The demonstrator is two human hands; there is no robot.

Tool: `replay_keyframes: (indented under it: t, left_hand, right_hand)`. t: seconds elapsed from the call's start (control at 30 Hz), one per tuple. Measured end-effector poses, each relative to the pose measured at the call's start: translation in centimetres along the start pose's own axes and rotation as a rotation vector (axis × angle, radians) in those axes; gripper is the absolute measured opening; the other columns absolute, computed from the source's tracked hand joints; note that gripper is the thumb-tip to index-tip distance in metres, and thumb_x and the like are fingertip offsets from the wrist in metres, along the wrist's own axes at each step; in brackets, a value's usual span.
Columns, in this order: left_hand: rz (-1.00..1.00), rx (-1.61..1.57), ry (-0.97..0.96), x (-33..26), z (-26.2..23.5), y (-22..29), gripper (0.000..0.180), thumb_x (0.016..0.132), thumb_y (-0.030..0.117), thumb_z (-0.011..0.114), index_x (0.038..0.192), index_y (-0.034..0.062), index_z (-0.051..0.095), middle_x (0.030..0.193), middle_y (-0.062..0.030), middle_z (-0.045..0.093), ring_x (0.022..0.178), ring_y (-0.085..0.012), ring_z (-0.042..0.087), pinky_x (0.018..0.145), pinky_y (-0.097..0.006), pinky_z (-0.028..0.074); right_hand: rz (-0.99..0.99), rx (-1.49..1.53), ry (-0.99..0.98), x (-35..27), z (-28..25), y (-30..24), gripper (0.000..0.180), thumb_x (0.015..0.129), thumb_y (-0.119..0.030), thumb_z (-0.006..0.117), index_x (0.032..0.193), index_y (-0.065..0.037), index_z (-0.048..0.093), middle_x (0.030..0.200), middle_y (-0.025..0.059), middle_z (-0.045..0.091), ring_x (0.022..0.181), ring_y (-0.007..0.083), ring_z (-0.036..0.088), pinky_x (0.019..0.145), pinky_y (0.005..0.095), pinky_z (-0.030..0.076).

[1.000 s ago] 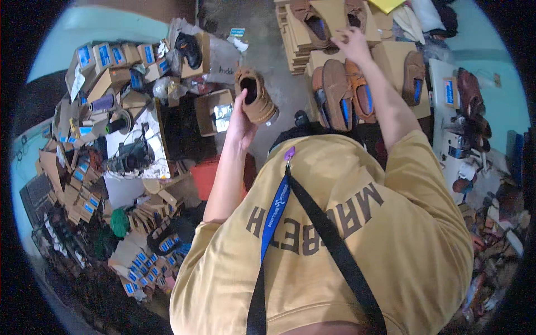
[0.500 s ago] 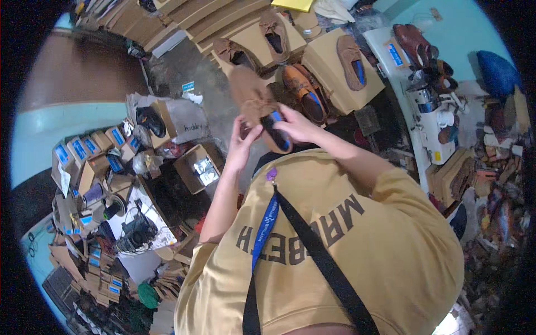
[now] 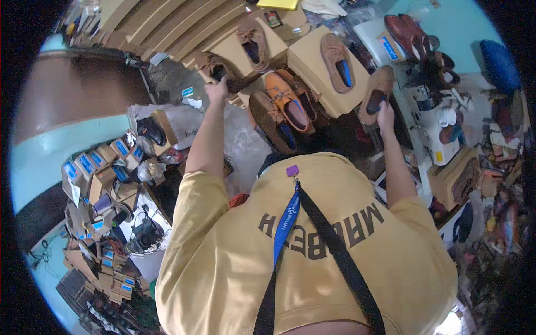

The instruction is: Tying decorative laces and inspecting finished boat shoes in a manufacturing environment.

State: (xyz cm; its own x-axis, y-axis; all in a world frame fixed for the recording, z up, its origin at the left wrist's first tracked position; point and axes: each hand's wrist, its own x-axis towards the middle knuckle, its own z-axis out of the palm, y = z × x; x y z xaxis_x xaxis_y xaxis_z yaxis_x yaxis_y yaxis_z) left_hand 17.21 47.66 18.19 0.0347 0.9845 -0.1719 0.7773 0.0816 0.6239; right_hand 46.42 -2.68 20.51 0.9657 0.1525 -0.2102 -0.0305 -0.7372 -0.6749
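My right hand (image 3: 385, 118), out to the right, is closed on the heel end of a brown moccasin (image 3: 371, 107), which it holds up beside a cardboard box. At the upper left, my left hand (image 3: 217, 89) grips the heel end of another brown moccasin (image 3: 210, 62). Between my hands, a brown moccasin (image 3: 261, 107) with a blue patch inside lies against a pair of orange-tan lace-up shoes (image 3: 285, 96). Two more brown moccasins, one on the left (image 3: 249, 38) and one on the right (image 3: 330, 54), rest on cardboard boxes.
Cardboard boxes (image 3: 354, 92) support shoes ahead of me. A white sewing machine (image 3: 441, 137) and dark red shoes (image 3: 403, 36) occupy the right bench. Small labelled boxes (image 3: 86, 163) and a black shoe (image 3: 151, 131) crowd the left. Stacked cardboard (image 3: 151, 25) lines the far side.
My hands have moved apart from the brown footwear they held together in the middle. A brown moccasin now lies beside the orange-tan shoes, and each hand grips a separate moccasin.
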Motion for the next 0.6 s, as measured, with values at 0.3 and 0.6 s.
replay_keyframes:
  t: [0.3,0.6]
  left_hand:
    - [-0.062,-0.245,-0.261,-2.5,-4.3,1.5,0.027,0.094,0.012,0.051,0.113,-0.0052,0.059,0.099,-0.0165,0.068,0.078,-0.0297,0.071,0.061,-0.042,0.063]
    - [-0.176,-0.787,-0.328,-7.1,-9.5,-4.2,0.028,0.101,0.012,0.04,0.126,0.0058,0.05,0.115,-0.0123,0.062,0.096,-0.0272,0.067,0.073,-0.045,0.061]
  right_hand:
    - [-0.025,0.1,-0.214,7.2,4.9,0.8,0.042,0.093,-0.025,0.061,0.13,-0.005,0.06,0.108,0.01,0.068,0.098,0.0195,0.063,0.088,0.0334,0.047]
    - [0.168,0.184,-0.344,5.4,2.6,-2.0,0.07,0.089,-0.048,0.068,0.138,-0.001,0.053,0.112,0.0165,0.068,0.095,0.0257,0.066,0.09,0.0372,0.049]
